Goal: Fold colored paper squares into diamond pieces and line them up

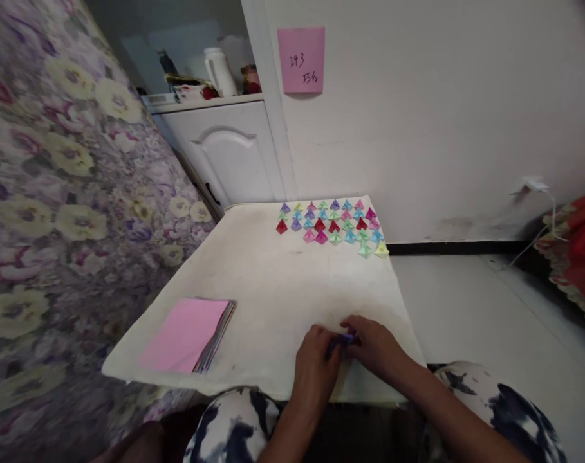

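Note:
Near the front edge of the table, my left hand [318, 360] and my right hand [371, 342] meet over a small piece of folded purple paper [346, 337]. The fingers of both hands are closed on it, one hand at each side. Most of the paper is hidden behind the fingers, so its exact folds cannot be made out. At the far right of the table stand rows of small folded paper shapes [334, 226] in red, pink, green, blue, purple and yellow.
A stack of coloured paper [188, 334], pink on top, lies at the table's front left. The cream-covered table [273, 276] meets a white wall bearing a pink note [302, 61]. A floral curtain [70, 193] hangs left; a white cabinet [229, 148] stands behind.

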`<move>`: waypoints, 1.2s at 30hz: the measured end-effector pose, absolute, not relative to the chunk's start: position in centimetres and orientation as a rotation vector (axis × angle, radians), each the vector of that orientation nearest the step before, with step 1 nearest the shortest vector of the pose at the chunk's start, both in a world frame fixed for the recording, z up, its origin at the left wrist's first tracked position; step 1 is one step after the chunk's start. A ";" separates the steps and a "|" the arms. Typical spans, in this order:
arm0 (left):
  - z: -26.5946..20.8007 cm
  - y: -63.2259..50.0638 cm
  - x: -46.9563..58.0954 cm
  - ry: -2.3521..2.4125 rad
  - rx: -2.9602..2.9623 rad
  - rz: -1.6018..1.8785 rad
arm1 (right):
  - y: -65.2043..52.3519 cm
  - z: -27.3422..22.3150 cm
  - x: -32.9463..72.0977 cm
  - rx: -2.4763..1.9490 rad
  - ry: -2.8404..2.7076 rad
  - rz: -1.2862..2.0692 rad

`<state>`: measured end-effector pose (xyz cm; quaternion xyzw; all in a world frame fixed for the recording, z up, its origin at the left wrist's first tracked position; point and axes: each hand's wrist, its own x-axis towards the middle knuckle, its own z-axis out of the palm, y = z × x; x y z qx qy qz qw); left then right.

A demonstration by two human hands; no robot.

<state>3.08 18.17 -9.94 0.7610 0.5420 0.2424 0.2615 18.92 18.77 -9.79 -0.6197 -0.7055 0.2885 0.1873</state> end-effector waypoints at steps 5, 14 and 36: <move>-9.2 18.1 2.5 1.443 1.999 0.661 | 18.9 -10.1 18.9 -1.664 -1.942 0.798; -9.2 19.2 2.3 1.347 1.942 0.708 | 18.8 -10.2 18.8 -1.623 -1.910 0.804; -10.0 19.5 3.4 1.570 2.072 0.459 | 18.7 -9.7 17.2 -1.716 -1.943 0.656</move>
